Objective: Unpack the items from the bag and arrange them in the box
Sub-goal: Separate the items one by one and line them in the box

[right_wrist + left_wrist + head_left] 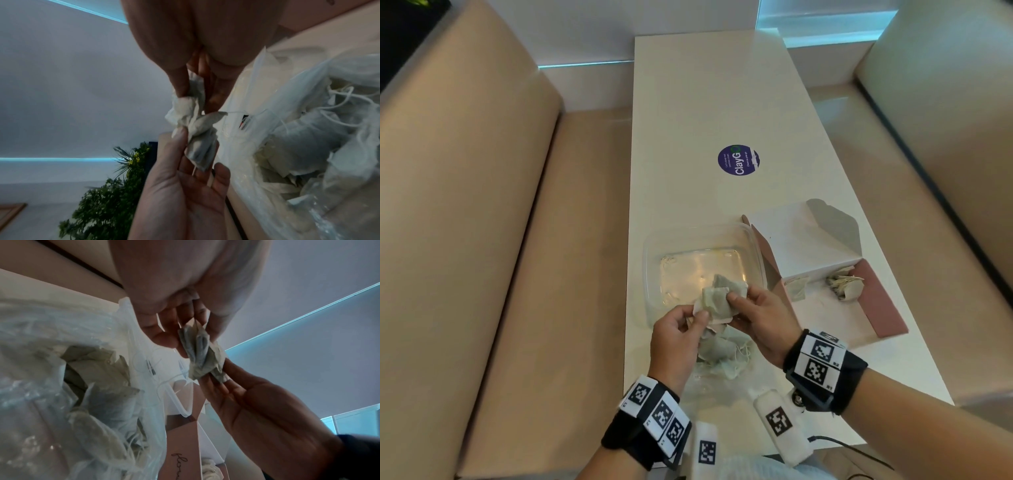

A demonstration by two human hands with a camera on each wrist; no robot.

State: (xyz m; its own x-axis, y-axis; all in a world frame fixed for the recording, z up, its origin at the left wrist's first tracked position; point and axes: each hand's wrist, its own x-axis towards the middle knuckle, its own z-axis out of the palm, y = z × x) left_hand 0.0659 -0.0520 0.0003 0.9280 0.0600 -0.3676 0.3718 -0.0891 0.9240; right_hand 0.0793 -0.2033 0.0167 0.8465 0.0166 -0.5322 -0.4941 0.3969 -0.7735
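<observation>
Both hands pinch the tea bag clump (717,301) between them, left hand (678,337) and right hand (760,318), above plastic bag (722,356); pink box (825,274) lies right, nearer the right hand.

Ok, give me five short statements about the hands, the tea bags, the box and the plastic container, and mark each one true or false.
1. Both the left hand and the right hand hold the same clump of tea bags. True.
2. The pink box is closed. False: its lid stands open.
3. Tea bags already lie in the pink box. True: a few sit at its near end.
4. The clear plastic container is full of tea bags. False: none can be seen lying in it.
5. The round purple sticker is on the box. False: it is on the white table.
</observation>
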